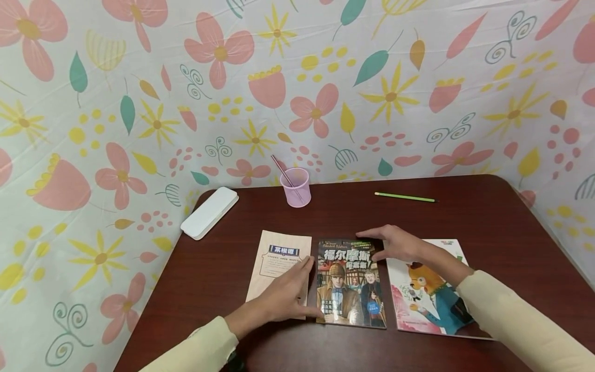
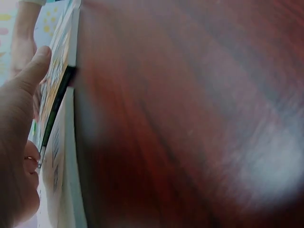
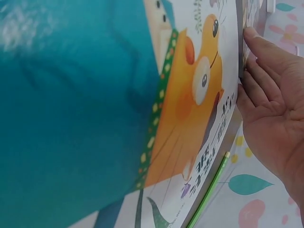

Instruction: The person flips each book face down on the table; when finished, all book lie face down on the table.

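- The dark book (image 1: 346, 297) lies flat on the table (image 1: 339, 212), between a pale book (image 1: 275, 261) and a picture book (image 1: 425, 305).
- The left hand (image 1: 285, 293) reaches over the pale book, thumb spread from the fingers, at the dark book's left edge.
- The right hand (image 1: 398, 244), thumb and fingers spread, is at the dark book's upper right corner.
- Farther back are a white case (image 1: 210, 213), a pink cup (image 1: 297, 192) holding a stick (image 1: 281, 169), and a green pencil (image 1: 405, 197).
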Tool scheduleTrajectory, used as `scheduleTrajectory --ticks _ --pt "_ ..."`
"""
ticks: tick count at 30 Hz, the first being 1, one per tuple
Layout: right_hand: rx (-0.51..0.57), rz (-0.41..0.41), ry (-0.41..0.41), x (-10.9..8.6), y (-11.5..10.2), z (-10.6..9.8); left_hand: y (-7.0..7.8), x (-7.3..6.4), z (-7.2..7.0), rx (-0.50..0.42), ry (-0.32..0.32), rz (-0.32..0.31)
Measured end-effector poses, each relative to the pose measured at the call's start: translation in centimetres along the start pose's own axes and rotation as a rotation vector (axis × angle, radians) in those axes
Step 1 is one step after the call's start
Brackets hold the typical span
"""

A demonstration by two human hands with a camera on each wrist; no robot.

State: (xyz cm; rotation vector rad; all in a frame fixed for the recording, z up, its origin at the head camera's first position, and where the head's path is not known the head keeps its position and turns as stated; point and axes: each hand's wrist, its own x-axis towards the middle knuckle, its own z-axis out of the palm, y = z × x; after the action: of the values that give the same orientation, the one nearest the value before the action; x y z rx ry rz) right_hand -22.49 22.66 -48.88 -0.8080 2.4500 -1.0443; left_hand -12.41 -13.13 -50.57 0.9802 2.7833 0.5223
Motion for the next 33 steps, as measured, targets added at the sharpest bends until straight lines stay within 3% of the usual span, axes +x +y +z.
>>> scheduleTrajectory --ticks 8,13,21,33 --pt "-0.026 -0.029 -0.041 -0.2 0.1 -0.3 0.9 -0.3 0.9 0.084 0.000 0.065" --pt "-0.019 -0.051 -0.035 -0.1 0.5 -0.3 0.7 -0.2 1.7 0.078 0.004 0.064" --pt "0.008 -0.064 0.005 0.1 1.3 -0.1 0.6 -0.4 1.8 -0.005 0.000 0.042" --pt "0.020 -0.060 0.045 0.1 1.4 0.0 0.2 -0.5 1.9 -0.144 0.029 0.063"
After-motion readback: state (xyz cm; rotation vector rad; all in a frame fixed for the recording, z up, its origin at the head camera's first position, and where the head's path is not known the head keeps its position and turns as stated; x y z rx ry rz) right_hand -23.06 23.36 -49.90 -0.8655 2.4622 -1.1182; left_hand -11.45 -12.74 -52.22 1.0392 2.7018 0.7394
